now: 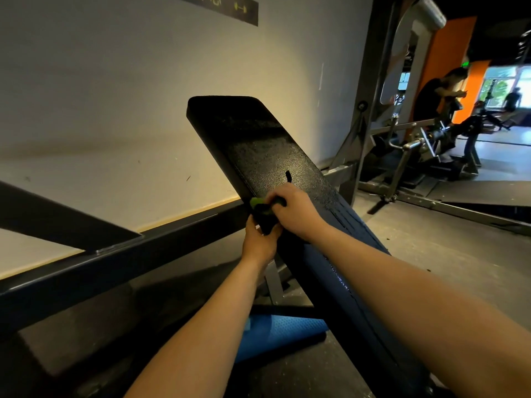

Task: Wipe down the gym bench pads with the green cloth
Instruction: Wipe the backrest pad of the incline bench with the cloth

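head view: a long black bench pad point(264, 150), pebbled vinyl with rounded corners, slopes up toward a pale wall. at its left edge sits the green cloth point(257, 201), bunched, bright on top, dark in shadow below. the right hand point(293, 208) curls over its top; the left hand point(260, 242) grips its hanging part. a dark wall sign point(230, 8) shows a yellow dumbbell icon; its writing is cut off.

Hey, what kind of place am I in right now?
Most likely a gym: you're at an inclined black bench pad, a steel weight machine stands behind it, and the wall sign shows a dumbbell symbol.
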